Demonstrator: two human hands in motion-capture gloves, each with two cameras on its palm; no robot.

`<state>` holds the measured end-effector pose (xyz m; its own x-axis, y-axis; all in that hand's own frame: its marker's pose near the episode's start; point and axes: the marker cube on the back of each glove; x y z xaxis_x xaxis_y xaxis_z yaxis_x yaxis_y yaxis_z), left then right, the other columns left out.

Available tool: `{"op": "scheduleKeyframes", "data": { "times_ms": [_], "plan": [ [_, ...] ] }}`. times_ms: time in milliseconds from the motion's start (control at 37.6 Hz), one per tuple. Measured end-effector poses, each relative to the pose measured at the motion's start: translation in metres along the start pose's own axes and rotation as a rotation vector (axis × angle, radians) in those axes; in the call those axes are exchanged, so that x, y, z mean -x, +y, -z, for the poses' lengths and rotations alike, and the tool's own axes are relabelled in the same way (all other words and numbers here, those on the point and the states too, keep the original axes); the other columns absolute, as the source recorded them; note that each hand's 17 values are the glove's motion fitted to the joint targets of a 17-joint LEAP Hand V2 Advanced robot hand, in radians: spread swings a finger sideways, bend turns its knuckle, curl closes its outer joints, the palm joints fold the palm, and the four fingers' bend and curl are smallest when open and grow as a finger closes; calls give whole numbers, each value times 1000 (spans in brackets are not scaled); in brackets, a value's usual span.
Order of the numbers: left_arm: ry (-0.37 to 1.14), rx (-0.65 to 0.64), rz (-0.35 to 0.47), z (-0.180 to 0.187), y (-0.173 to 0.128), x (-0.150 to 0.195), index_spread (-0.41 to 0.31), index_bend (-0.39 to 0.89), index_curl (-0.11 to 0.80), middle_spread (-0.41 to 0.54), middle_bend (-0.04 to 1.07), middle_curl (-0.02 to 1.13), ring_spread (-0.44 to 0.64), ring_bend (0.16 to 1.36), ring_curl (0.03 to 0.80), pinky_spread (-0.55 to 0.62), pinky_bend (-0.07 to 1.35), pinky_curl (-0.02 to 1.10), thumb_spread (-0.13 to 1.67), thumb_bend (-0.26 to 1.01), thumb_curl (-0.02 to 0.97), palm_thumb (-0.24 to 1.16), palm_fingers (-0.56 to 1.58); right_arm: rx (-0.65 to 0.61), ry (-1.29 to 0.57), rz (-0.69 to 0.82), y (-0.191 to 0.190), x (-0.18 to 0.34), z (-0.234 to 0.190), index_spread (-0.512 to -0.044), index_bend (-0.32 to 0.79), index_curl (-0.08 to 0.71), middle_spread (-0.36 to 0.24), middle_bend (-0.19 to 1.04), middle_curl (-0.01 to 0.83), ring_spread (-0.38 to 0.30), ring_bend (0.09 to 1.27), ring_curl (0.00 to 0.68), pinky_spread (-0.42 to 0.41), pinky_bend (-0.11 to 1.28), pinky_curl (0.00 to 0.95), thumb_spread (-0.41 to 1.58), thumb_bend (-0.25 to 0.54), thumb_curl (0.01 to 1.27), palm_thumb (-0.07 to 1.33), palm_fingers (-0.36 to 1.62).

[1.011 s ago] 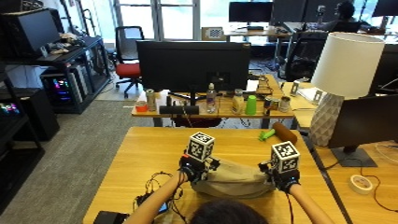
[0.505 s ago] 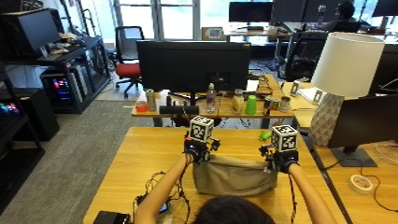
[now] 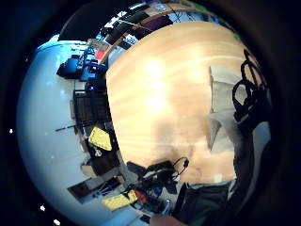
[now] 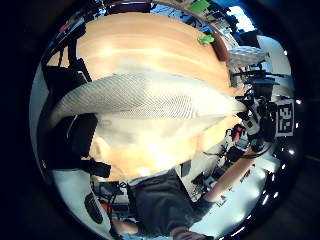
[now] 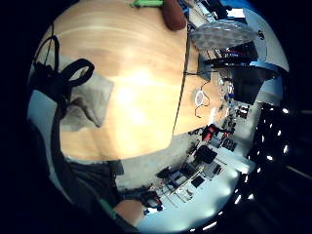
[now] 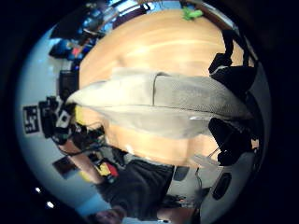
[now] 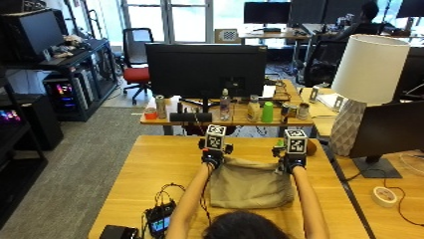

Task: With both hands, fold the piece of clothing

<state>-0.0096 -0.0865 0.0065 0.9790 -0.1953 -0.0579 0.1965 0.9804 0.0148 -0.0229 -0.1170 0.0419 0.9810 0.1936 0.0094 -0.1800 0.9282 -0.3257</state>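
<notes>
Clothing [image 7: 250, 189], a beige woven rectangle, lies mid-table [image 7: 146, 179], its long axis running 9 to 3 o'clock. Left hand [image 7: 213, 157] pinches its 11 o'clock corner, right hand [image 7: 291, 162] its 1 o'clock corner, the far edge stretched between them.

A plain beige garment [image 7: 250, 184] lies on the light wooden table [image 7: 156, 169], gripped by black-gloved hands, beside a white lampshade [image 7: 369, 60].
</notes>
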Motion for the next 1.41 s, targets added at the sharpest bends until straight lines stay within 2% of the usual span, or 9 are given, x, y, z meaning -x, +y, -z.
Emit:
{"op": "scheduleKeyframes", "data": {
  "times_ms": [133, 213, 532, 665, 851, 958, 1064, 1250, 1410],
  "plan": [
    [60, -13, 40, -26, -10, -4, -314, 154, 441, -343, 315, 492, -374, 509, 413, -471, 542, 390, 1148, -17, 273, 732, 1252, -164, -101, -26, -4, 2, -11, -302, 91, 295, -163, 308, 465, -214, 624, 439, -339, 657, 394, 957, -11, 307, 1082, 1225],
    [96, -31, 13, -30, -9, -7, -244, 24, 388, -274, 152, 452, -320, 519, 414, -398, 559, 396, 1168, -49, 254, 660, 858, -182, -126, -65, -7, -3, -16, -306, 57, 273, -156, 271, 454, -210, 592, 431, -305, 649, 392, 980, -27, 300, 1051, 1028],
    [62, -176, -29, -12, 6, -12, -145, 103, 325, -107, 92, 358, -184, 563, 412, -234, 574, 396, 1171, -40, 214, 456, 605, -362, -45, -39, -61, -35, 0, -307, 69, 230, -152, 216, 442, -205, 523, 413, -231, 606, 377, 1060, -14, 290, 1027, 997],
    [49, -189, -105, -8, 21, -24, -128, 126, 321, -56, 81, 325, -131, 584, 419, -161, 579, 402, 1161, -39, 206, 393, 485, -363, 30, -27, -52, -47, 15, -313, 75, 222, -156, 198, 440, -203, 502, 411, -214, 587, 374, 1082, -23, 282, 1000, 972],
    [105, -203, -116, -46, -26, -38, -102, 187, 344, 38, 90, 279, -18, 567, 406, -8, 526, 387, 1143, -33, 203, 331, 301, -374, -63, -11, -36, -53, 14, -341, 36, 191, -161, 158, 416, -192, 511, 417, -159, 610, 381, 1099, -48, 257, 883, 820],
    [156, -182, -100, -60, -14, -45, -87, 191, 355, 91, 96, 252, 35, 561, 390, 57, 525, 376, 1137, -27, 207, 317, 274, -306, -140, -11, -44, -50, -16, -354, 40, 176, -152, 168, 410, -174, 522, 425, -90, 626, 389, 1098, -48, 247, 813, 695],
    [182, -131, -94, -72, 19, -51, -80, 190, 364, 109, 110, 237, 68, 562, 379, 97, 526, 368, 1130, -27, 208, 302, 278, -24, -150, -140, -30, -44, -57, -368, 36, 150, -135, 173, 400, -148, 532, 418, -30, 658, 387, 1088, -62, 233, 725, 650],
    [231, 262, -69, -128, 52, -57, -49, 170, 370, 158, 108, 219, 147, 568, 376, 180, 543, 372, 1124, -34, 206, 253, 212, 30, -121, -146, 13, -21, -96, -365, 55, 133, -102, 188, 394, -112, 562, 409, 17, 682, 380, 1077, -40, 226, 647, 658],
    [210, 329, -21, -159, 51, -53, -6, 136, 352, 234, 115, 194, 266, 583, 373, 297, 607, 385, 1096, -42, 202, 173, 53, 69, -125, -151, 6, -13, -121, -366, 41, 120, -89, 175, 386, -103, 607, 417, 31, 713, 388, 1069, -28, 229, 626, 618]
  ]
}}
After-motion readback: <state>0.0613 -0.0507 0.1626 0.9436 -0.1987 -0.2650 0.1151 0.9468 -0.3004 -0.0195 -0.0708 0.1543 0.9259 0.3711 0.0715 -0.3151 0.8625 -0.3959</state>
